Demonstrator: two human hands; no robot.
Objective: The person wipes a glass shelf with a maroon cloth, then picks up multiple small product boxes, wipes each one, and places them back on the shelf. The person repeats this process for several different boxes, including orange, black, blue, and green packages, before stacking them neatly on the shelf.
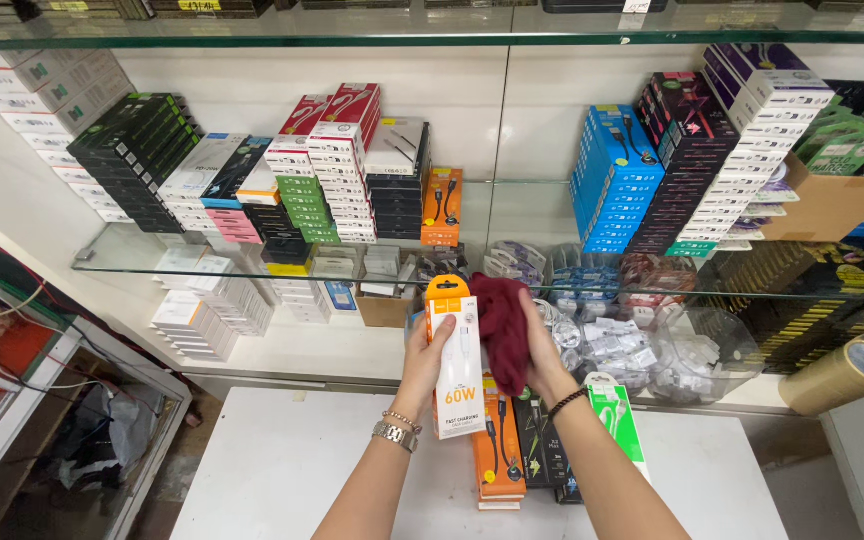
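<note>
Glass shelves of boxes above white counter

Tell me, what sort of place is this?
Probably a phone-accessory shop: glass shelves stacked with boxed cables, and the left hand holds a cable pack over a white counter.

There is one camera, worn on the person's head. It looks forward and a bit down, close over both arms, at a white table below. It faces glass shelves full of boxes nearby.
</note>
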